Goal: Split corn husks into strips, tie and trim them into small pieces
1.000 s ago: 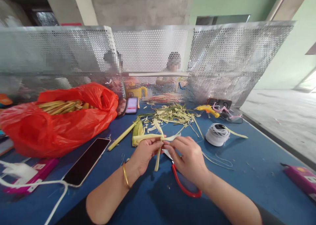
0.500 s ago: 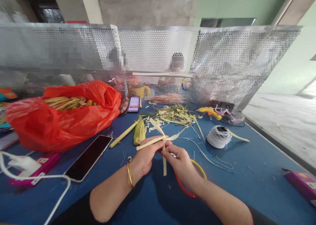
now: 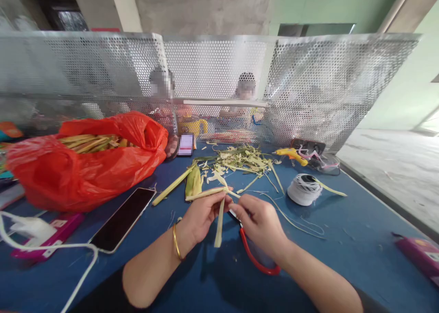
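Note:
Pale leaf strips cross at a small knot between my hands, with ends pointing left, up, right and down. My left hand pinches the crossing between thumb and fingers; a gold bracelet circles that wrist. My right hand is closed on the strip end at the right of the knot. Red-handled scissors lie on the table under my right hand, partly hidden by it. A wide green husk piece lies just beyond my left hand.
A red bag of stalks and a phone are at the left. Leaf scraps lie ahead, below a perforated metal screen. A white string roll and yellow glue gun sit right. People are behind the screen.
My right hand has moved from the downward strip to the right-hand one, slightly up and right. The downward strip now slants left, and my left hand has shifted slightly left.

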The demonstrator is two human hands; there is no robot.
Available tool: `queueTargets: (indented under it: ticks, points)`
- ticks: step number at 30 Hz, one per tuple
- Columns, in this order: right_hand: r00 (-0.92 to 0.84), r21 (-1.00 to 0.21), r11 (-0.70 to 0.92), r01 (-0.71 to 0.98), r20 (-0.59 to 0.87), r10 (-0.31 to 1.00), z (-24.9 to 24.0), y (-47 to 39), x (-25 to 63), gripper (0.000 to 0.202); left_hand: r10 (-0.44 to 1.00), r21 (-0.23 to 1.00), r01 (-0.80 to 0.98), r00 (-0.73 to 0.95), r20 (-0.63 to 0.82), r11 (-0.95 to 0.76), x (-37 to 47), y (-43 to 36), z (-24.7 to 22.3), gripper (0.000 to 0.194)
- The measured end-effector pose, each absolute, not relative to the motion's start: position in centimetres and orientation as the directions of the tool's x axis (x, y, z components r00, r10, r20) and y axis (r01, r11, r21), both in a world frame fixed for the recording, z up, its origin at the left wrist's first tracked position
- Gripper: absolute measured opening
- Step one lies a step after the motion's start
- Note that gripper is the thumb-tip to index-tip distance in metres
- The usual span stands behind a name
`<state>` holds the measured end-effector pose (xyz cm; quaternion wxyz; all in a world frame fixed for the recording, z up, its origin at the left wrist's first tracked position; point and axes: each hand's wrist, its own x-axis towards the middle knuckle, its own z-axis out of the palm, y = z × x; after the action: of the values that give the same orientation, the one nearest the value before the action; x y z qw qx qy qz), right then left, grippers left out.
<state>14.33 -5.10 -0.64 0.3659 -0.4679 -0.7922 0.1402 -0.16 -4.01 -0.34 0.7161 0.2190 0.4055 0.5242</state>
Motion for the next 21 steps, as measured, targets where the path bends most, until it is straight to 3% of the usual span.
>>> queueTargets:
  ticks: [3, 5, 9, 14, 17, 19, 21]
  points:
    - [-0.185, -0.533, 0.471, 0.703, 0.502, 0.845, -0.1, -4.5, 14.8, 0.027, 0.905, 0.686, -0.6, 0.183, -0.385, 0.413, -0.5, -3.9, -0.1, 0.016]
    - [-0.238, -0.536, 0.452, 0.713, 0.422, 0.875, -0.2, -4.1, 14.8, 0.023, 0.894, 0.677, -0.589, 0.232, -0.382, 0.442, -0.6, -3.8, -0.2, 0.016]
    - [-0.363, -0.523, 0.445, 0.728, 0.257, 0.896, -1.4, -3.9, 14.4, 0.033, 0.906, 0.744, -0.517, 0.233, -0.353, 0.423, -0.5, -3.7, -1.0, 0.021]
    - [-0.553, -0.162, 0.656, 0.737, 0.413, 0.723, -2.1, -4.5, 14.2, 0.028, 0.968, 0.927, -0.283, 0.108, -0.225, 0.247, -0.2, -3.6, -1.8, 0.036]
    - [-0.637, -0.057, 0.721, 0.691, 0.424, 0.644, -1.8, -4.8, 14.2, 0.029, 0.979, 0.96, -0.207, 0.111, -0.17, 0.19, -0.3, -3.4, -2.0, 0.04]
    - [-0.659, -0.063, 0.749, 0.659, 0.432, 0.616, -1.4, -4.9, 14.4, 0.029, 0.976, 0.964, -0.188, 0.145, -0.164, 0.19, -0.5, -3.3, -1.9, 0.041]
    - [-0.606, -0.15, 0.741, 0.655, 0.481, 0.633, -0.9, -4.8, 14.7, 0.028, 0.966, 0.961, -0.188, 0.196, -0.168, 0.205, -0.7, -3.2, -1.8, 0.042]
